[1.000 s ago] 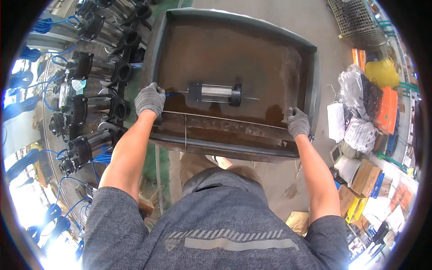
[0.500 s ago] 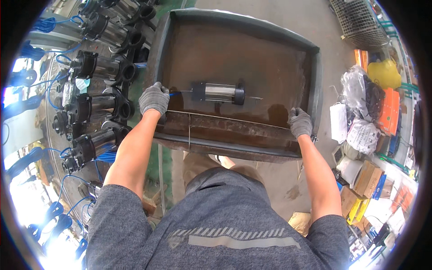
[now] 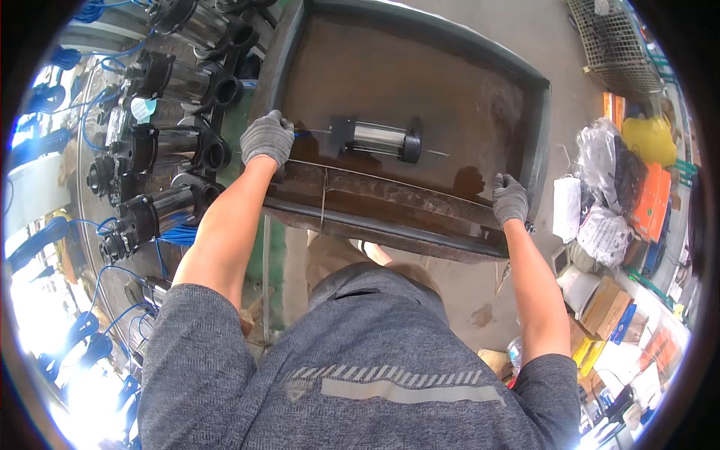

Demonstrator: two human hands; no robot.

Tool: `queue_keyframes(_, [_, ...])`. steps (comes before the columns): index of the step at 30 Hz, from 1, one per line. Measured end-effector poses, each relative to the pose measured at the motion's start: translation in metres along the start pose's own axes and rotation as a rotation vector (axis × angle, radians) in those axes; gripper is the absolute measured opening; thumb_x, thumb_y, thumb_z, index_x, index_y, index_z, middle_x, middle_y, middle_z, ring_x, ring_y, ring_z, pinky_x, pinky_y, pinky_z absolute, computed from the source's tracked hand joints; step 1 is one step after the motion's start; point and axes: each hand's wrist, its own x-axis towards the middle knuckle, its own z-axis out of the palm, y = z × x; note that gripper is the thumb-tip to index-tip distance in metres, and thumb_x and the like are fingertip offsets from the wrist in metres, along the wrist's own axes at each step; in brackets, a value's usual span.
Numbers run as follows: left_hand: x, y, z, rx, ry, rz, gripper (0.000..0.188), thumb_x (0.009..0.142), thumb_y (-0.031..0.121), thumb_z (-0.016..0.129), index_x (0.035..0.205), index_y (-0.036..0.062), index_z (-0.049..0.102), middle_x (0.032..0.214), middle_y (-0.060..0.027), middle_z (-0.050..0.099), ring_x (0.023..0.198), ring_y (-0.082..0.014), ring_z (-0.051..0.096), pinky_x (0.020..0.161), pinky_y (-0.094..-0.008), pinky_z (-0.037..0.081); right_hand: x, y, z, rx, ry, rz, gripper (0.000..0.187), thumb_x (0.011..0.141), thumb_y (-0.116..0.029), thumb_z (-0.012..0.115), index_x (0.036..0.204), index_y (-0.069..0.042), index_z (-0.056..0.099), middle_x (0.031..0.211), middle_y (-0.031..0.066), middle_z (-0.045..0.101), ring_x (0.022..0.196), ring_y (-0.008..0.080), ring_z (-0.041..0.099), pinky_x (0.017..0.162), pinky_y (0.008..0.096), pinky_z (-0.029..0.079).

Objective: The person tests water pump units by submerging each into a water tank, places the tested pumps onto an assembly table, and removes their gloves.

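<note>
A cylindrical pump motor (image 3: 379,139), with a shiny metal body and black ends, lies in brown water inside a dark tank (image 3: 538,135). A thin shaft sticks out of its right end. From its left end a blue cable (image 3: 302,134) runs to my left hand (image 3: 268,139), grey-gloved and closed round it at the tank's left side. My right hand (image 3: 511,199), gloved too, is closed at the tank's near right corner. What lies in its fingers is hidden. A thin wire (image 3: 390,178) spans the tank's near part between my hands.
Several similar black and metal pumps (image 3: 169,146) with blue cables stand along the left bench. A wire basket (image 3: 611,41) is at the far right. Below it lie plastic bags (image 3: 600,161), an orange piece (image 3: 651,199), a yellow piece (image 3: 649,139) and cardboard boxes (image 3: 609,306).
The view has shifted, so tank and pumps sit a little higher and turned in the picture. Both hands keep their places at the tank, still closed. The motor remains in the water.
</note>
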Motion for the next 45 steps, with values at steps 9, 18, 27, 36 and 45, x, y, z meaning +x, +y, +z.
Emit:
queue_keyframes(9, [0.003, -0.004, 0.004, -0.004, 0.003, 0.018, 0.032, 0.1, 0.039, 0.059, 0.115, 0.0135, 0.073, 0.112, -0.0177, 0.076, 0.108, -0.0388, 0.072, 0.093, -0.0511, 0.057, 0.005, 0.009, 0.01, 0.009, 0.007, -0.012, 0.043, 0.105, -0.045, 0.054, 0.12, -0.011, 0.074, 0.114, 0.0229, 0.074, 0.11, 0.0441, 0.069, 0.092, 0.0529, 0.055])
queue_keyframes(18, [0.003, -0.006, 0.009, -0.034, 0.064, 0.048, 0.03, 0.1, 0.035, 0.056, 0.11, 0.0126, 0.073, 0.106, -0.0201, 0.076, 0.103, -0.0425, 0.071, 0.091, -0.0536, 0.056, 0.007, 0.014, 0.014, 0.042, 0.027, -0.045, 0.044, 0.105, -0.045, 0.053, 0.119, -0.008, 0.073, 0.112, 0.0257, 0.073, 0.109, 0.0481, 0.067, 0.091, 0.0551, 0.053])
queue_keyframes(27, [0.004, -0.007, 0.01, -0.03, 0.055, 0.046, 0.031, 0.101, 0.034, 0.054, 0.112, 0.0127, 0.073, 0.107, -0.02, 0.076, 0.104, -0.0423, 0.071, 0.092, -0.0537, 0.056, 0.008, 0.016, 0.014, 0.039, 0.0, -0.046, 0.045, 0.105, -0.046, 0.053, 0.123, -0.009, 0.073, 0.114, 0.0261, 0.073, 0.11, 0.0484, 0.067, 0.093, 0.054, 0.054])
queue_keyframes(36, [0.004, -0.007, 0.009, -0.029, 0.041, 0.043, 0.032, 0.101, 0.035, 0.054, 0.114, 0.0121, 0.073, 0.109, -0.0195, 0.076, 0.105, -0.0417, 0.071, 0.093, -0.0533, 0.056, 0.008, 0.014, 0.013, 0.002, 0.019, -0.027, 0.047, 0.105, -0.047, 0.054, 0.12, -0.007, 0.073, 0.114, 0.0261, 0.073, 0.11, 0.0485, 0.067, 0.094, 0.0536, 0.054])
queue_keyframes(45, [0.004, -0.008, 0.008, -0.036, 0.008, 0.046, 0.031, 0.1, 0.036, 0.057, 0.114, 0.0124, 0.072, 0.11, -0.0181, 0.076, 0.106, -0.0394, 0.072, 0.092, -0.052, 0.057, 0.008, 0.018, 0.017, 0.045, 0.064, -0.069, 0.047, 0.105, -0.047, 0.054, 0.118, -0.006, 0.073, 0.112, 0.0276, 0.072, 0.109, 0.0501, 0.066, 0.092, 0.0547, 0.053])
